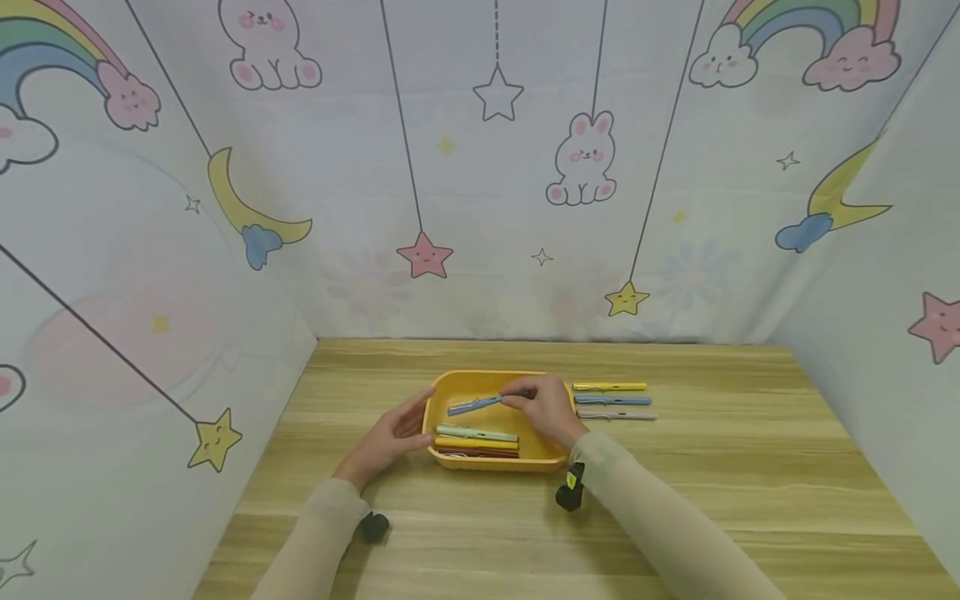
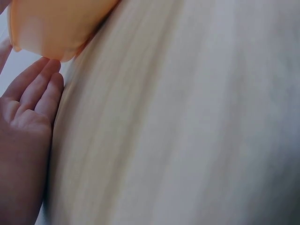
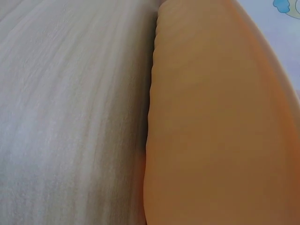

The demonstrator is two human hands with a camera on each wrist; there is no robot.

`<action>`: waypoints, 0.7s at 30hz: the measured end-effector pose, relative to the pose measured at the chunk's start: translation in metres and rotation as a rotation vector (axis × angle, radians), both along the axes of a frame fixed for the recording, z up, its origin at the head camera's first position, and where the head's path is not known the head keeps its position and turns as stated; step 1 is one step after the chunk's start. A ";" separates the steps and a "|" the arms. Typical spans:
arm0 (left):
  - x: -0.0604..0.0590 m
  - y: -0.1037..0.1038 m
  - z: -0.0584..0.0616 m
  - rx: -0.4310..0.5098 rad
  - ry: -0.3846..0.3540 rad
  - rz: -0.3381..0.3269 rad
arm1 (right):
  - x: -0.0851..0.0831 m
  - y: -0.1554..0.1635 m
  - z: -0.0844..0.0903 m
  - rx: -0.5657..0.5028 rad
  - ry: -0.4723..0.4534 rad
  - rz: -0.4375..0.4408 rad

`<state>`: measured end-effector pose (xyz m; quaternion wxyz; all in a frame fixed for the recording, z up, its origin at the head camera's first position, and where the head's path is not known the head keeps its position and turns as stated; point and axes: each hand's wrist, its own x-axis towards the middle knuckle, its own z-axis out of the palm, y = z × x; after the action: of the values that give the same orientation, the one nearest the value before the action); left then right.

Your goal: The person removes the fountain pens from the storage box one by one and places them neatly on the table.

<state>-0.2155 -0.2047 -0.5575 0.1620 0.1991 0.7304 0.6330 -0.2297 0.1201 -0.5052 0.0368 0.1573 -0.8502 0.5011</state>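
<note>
A yellow-orange plastic basket (image 1: 495, 467) sits on the table, also filling much of the right wrist view as a ribbed wall (image 3: 215, 112). My right hand (image 1: 551, 410) reaches over its right side and pinches a blue pen (image 1: 474, 405) by its right end, the pen slanting inside the basket. My left hand (image 1: 390, 437) lies against the left end, thumb at the rim; in the left wrist view its fingers (image 2: 40, 91) extend straight to the basket wall (image 2: 56, 28). Along the basket's near side lie a pale green pen (image 1: 480, 433), a yellow pen (image 1: 480, 444) and a dark red pen (image 1: 480, 454).
Right of the basket, a yellow pen (image 1: 611, 387), a blue pen (image 1: 615, 401) and a pinkish-grey pen (image 1: 618, 415) lie side by side on the wood-grain table (image 1: 712, 483). Cartoon-printed cloth walls (image 1: 510, 308) enclose the table at the back and both sides.
</note>
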 end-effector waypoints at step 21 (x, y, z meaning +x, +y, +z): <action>0.001 0.000 0.001 -0.001 -0.002 0.004 | 0.011 0.008 0.008 -0.125 -0.042 0.005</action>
<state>-0.2144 -0.2043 -0.5565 0.1614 0.1969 0.7310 0.6331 -0.2189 0.1277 -0.4974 0.0272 0.1464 -0.8175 0.5564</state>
